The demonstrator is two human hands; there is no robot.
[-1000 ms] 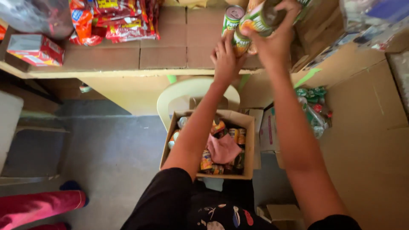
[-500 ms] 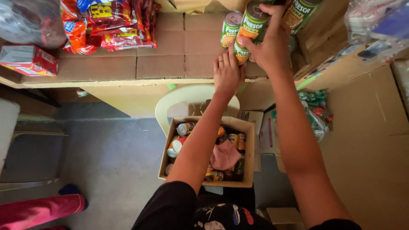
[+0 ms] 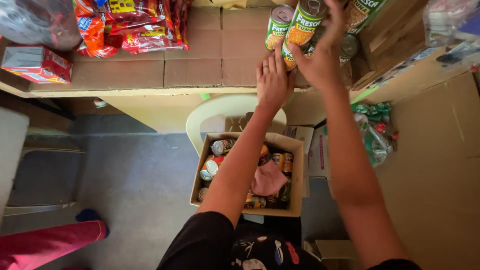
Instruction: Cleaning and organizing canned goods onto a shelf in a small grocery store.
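My right hand (image 3: 322,60) grips a tall green and yellow can (image 3: 302,25) up on the cardboard-lined shelf (image 3: 195,70). Beside it stands a second green can (image 3: 276,26), and a third green can (image 3: 362,12) sits further right. My left hand (image 3: 273,82) rests with fingers spread against the shelf, its fingertips touching the base of the cans. Below my arms, an open cardboard box (image 3: 297,150) on a pale plastic chair (image 3: 212,110) holds several cans and a pink cloth (image 3: 268,178).
Red snack packets (image 3: 135,25) and a red and white carton (image 3: 35,64) lie on the shelf's left part. A bag of green packets (image 3: 375,132) hangs at the right by a cardboard wall (image 3: 435,165). A red-clothed leg (image 3: 47,242) shows at the lower left.
My right hand has set the held can down closer to the other cans on the shelf. My left hand has slid up to the cans' bases.
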